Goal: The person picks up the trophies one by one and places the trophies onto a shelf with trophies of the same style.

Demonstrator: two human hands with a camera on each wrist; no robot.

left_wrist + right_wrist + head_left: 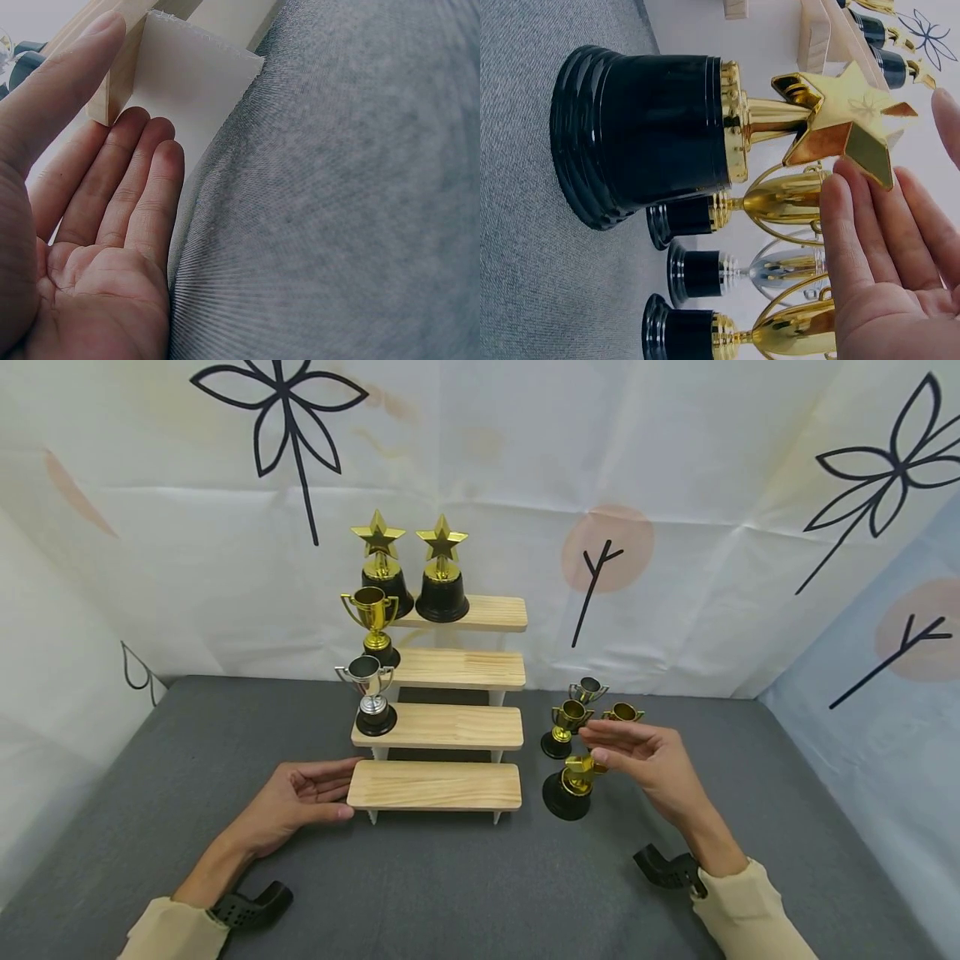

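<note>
My left hand [296, 800] is at the left end of the lowest step of a wooden display stand [435, 787]. In the left wrist view, its straight fingers [124, 176] reach the board's end and the white support [196, 71], thumb raised. On the right, my right hand [648, 764] is beside a gold star trophy [567, 797] on a black base. The right wrist view shows the fingers [847, 236] extended by the star trophy [660, 124], not curled round it; whether they touch the star I cannot tell.
Behind the right hand stand gold cups [570, 714] [624, 712] and a silver cup [588, 688]. Star trophies [442, 597] top the stand; a gold cup [372, 610] and silver cup [367, 677] sit on lower steps at left. A patterned cloth [675, 527] hangs behind.
</note>
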